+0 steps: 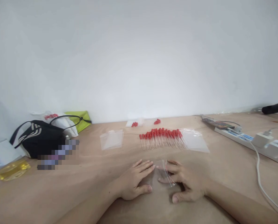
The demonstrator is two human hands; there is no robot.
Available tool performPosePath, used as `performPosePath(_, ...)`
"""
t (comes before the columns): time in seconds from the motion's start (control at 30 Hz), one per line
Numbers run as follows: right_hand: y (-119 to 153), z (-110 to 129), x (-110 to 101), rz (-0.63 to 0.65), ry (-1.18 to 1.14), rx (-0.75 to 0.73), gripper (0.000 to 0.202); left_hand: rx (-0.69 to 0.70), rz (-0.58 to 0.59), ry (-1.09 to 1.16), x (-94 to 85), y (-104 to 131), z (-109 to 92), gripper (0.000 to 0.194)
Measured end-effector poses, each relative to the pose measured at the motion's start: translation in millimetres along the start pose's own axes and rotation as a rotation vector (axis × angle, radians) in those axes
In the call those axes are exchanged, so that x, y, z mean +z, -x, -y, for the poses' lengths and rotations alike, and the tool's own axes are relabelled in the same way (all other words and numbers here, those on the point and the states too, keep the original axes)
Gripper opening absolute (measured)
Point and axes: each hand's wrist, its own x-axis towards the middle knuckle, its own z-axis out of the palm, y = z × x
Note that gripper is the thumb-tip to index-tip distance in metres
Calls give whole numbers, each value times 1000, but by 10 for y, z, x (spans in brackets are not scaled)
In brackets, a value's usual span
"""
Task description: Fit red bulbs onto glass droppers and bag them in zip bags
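A small clear zip bag [161,175] lies near the front of the table between my hands. My left hand [136,180] rests flat at its left side, fingers spread and fingertips at the bag. My right hand [184,180] is spread at the bag's zip end, with some fingers behind or under the clear plastic and the thumb apart. Beyond them lies a row of red-tipped thin sticks [163,137]. A stack of clear bags [112,140] is left of the row, and another clear bag [196,141] touches its right end.
Small red pieces [134,124] lie on a bag near the wall, with more red pieces [157,121] beside them. A black bag [43,140] and yellow packet [13,170] are left. A power strip [248,141] with a white cable [258,174] is right.
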Motion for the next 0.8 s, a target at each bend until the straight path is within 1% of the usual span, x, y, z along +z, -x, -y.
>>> performPosePath(0.13,17,-25,12,-40,-8,43,46,-32,-49,46,-16,46,88,55)
performPosePath(0.2,43,-67,25,-89,-26,104,45,-56,-62,65,-11,74,148,49)
performPosePath(0.23,60,-94,27,-125,-36,142,41,-66,-64,71,-5,85,175,46)
performPosePath(0.33,110,-208,5,-273,-57,282,27,-86,-85,83,21,93,227,45)
performPosePath(0.43,80,-379,-64,-483,-21,499,27,-83,-102,94,36,70,236,45)
performPosePath(0.5,-38,-527,-132,-582,47,670,22,-82,-99,97,35,49,230,45)
performPosePath(0.57,-238,-690,-206,-627,113,836,14,-83,-93,95,36,35,224,45)
performPosePath(0.6,-358,-770,-239,-630,139,924,12,-83,-91,95,39,32,222,45)
performPosePath(0.7,-720,-978,-301,-635,164,1041,18,-98,-132,97,68,41,225,44)
performPosePath(0.8,-969,-1107,-297,-615,170,1118,26,-115,-217,120,102,58,225,42)
